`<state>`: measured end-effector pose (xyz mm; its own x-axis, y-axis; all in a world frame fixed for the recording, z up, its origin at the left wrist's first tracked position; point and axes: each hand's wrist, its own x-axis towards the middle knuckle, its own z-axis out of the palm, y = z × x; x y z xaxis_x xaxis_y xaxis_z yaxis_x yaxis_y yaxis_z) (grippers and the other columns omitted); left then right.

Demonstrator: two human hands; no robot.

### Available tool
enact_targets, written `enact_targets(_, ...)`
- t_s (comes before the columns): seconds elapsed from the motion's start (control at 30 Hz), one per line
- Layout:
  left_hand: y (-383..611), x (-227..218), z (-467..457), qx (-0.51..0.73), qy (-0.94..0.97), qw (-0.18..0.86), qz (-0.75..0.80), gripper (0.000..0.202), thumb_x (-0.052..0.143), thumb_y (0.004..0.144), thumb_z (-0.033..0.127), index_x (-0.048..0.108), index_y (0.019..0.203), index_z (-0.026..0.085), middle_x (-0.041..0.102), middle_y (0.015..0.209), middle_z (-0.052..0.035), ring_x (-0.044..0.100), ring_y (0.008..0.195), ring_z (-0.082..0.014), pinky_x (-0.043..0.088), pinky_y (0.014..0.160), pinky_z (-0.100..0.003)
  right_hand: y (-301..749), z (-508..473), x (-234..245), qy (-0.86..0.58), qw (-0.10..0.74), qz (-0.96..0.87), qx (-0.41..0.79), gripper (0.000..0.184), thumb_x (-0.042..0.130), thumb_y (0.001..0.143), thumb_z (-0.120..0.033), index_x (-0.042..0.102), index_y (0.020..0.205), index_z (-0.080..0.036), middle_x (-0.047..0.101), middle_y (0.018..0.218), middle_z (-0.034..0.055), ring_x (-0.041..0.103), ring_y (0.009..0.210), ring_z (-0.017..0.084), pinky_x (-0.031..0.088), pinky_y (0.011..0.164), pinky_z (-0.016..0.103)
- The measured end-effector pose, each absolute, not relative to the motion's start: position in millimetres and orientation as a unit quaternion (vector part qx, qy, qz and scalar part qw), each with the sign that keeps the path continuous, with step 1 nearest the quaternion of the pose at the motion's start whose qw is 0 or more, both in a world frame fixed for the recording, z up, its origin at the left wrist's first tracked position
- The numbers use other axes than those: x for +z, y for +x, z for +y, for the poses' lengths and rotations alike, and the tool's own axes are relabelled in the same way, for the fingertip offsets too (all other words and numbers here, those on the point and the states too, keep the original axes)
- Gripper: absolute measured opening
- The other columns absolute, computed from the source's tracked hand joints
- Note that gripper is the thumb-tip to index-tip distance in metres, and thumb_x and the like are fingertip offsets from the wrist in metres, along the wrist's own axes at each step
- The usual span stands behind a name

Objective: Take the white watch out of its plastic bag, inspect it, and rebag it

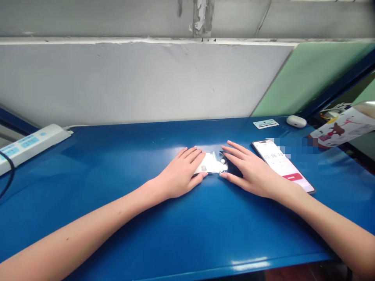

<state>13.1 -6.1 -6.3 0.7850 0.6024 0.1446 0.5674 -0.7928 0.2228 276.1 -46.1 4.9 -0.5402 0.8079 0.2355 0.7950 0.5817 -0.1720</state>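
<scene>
Two bare hands, one packet and one phone are at the middle and right of the table. The left hand [183, 171] lies flat over the packet's left part, fingers straight and close together, not clenched. The right hand [253, 169] is loosely spread, its fingertips at the packet's right end; whether they all touch it cannot be told. The packet [213, 163] lies on the table between the hands, clear at the right with a pale label; its contents cannot be made out.

One phone [271, 154], showing a timer, lies just beyond the right wrist, which partly hides it. Behind it are one card [266, 123] and one closed white case [296, 121]. One printed container [341, 127] leans at the far right; its inside is hidden.

At the left are one power strip [35, 142] and one dark cord [12, 171]. The blue table [175, 230] is glossy and meets a grey panel [140, 82], with a green panel [310, 74] to its right.
</scene>
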Motion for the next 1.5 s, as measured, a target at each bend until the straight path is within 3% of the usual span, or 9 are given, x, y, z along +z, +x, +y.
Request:
enact_targets(0.2,13,-5,-6,0.101,0.94,0.088,0.314,0.059,0.039,0.103,0.045,0.04,0.149,0.008,0.045,0.153,-0.0172,0.035,0.146,-0.0323,0.026,0.12,-0.05,269,-50,8,-0.459,0.203,-0.858,0.104,0.044,0.055,0.098,-0.036,0.06,0.133,-0.011,0.063,0.137,0.0164,0.049,0.138,0.031,0.047,0.111,0.048)
enact_targets(0.33,12,-6,-6,0.105,0.939,0.088,0.315,0.058,0.038,0.103,0.046,0.04,0.149,0.011,0.045,0.154,-0.0161,0.034,0.146,-0.0315,0.027,0.12,-0.049,264,-55,10,-0.456,0.238,-0.833,0.203,0.047,0.056,0.097,-0.036,0.055,0.138,-0.014,0.061,0.14,0.0132,0.057,0.13,0.026,0.05,0.109,0.041)
enact_targets(0.47,12,-8,-6,0.11,0.933,0.09,0.33,0.064,0.038,0.102,0.05,0.035,0.15,0.008,0.039,0.157,-0.0191,0.033,0.148,-0.0289,0.03,0.119,-0.045,264,-56,10,-0.447,0.235,-0.825,0.253,0.052,0.055,0.098,-0.037,0.049,0.145,-0.016,0.056,0.147,0.0108,0.054,0.134,0.024,0.046,0.112,0.039)
enact_targets(0.67,13,-7,-6,0.073,0.934,0.08,0.342,0.064,0.037,0.103,0.052,0.036,0.152,0.011,0.034,0.16,-0.0168,0.023,0.151,-0.0313,0.024,0.121,-0.048,266,-54,4,-0.42,0.184,-0.869,0.186,0.053,0.051,0.1,-0.034,0.044,0.149,-0.016,0.051,0.152,0.0114,0.034,0.148,0.027,0.04,0.117,0.046)
enact_targets(0.87,13,-1,-7,0.035,0.93,0.089,0.355,0.068,0.036,0.103,0.053,0.032,0.155,0.01,0.027,0.162,-0.0177,0.019,0.152,-0.0332,0.019,0.122,-0.05,263,-53,1,-0.407,0.191,-0.885,0.126,0.047,0.047,0.101,-0.03,0.05,0.144,-0.01,0.056,0.146,0.0157,0.041,0.143,0.028,0.043,0.115,0.048)
enact_targets(1.07,13,3,-8,0.018,0.931,0.089,0.354,0.069,0.035,0.103,0.053,0.03,0.156,0.01,0.026,0.162,-0.0182,0.018,0.152,-0.0334,0.02,0.122,-0.05,264,-52,-3,-0.412,0.208,-0.876,0.141,0.043,0.045,0.102,-0.028,0.054,0.141,-0.011,0.051,0.15,0.0141,0.037,0.146,0.026,0.039,0.118,0.046)
enact_targets(1.5,12,-1,-6,0.045,0.932,0.085,0.351,0.063,0.031,0.104,0.051,0.034,0.154,0.013,0.031,0.161,-0.0152,0.023,0.151,-0.0315,0.021,0.121,-0.049,258,-53,-9,-0.416,0.204,-0.877,0.127,0.048,0.037,0.103,-0.025,0.046,0.147,-0.008,0.049,0.151,0.0175,0.042,0.143,0.03,0.042,0.115,0.052)
